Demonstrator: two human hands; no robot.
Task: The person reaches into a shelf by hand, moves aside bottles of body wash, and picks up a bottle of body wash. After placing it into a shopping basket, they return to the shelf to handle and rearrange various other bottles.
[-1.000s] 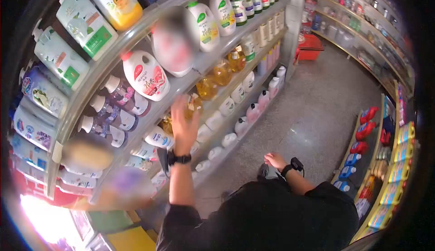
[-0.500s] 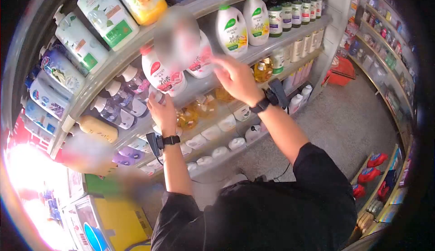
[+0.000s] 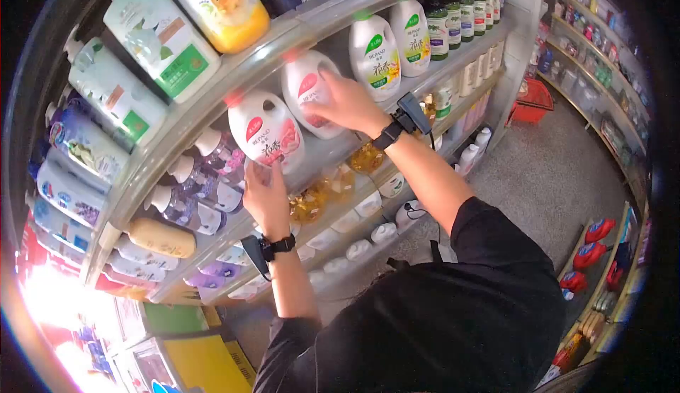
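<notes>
My left hand (image 3: 266, 196) is at the bottom edge of a white bottle with a red cap and pink flowers (image 3: 263, 132), its thumb and fingertips against the lower front. To the right, my right hand (image 3: 347, 104) is wrapped over the front of a second white and pink bottle (image 3: 303, 85), gripping its side near the handle. Both bottles stand on the middle shelf (image 3: 453, 58). Beside them are white bottles with green labels (image 3: 375, 56). Each wrist wears a black strap with a small device.
Large pump bottles (image 3: 157, 35) and a yellow duck bottle (image 3: 223, 7) stand on the upper shelf. Amber bottles (image 3: 308, 203) are on the shelf below. A red basket (image 3: 531, 102) sits on the floor at right, near another stocked shelf.
My right hand has moved from beside the second pink bottle onto its front. My left hand remains at the first bottle's base. The camera view has shifted slightly, and the blur over the bottles is gone.
</notes>
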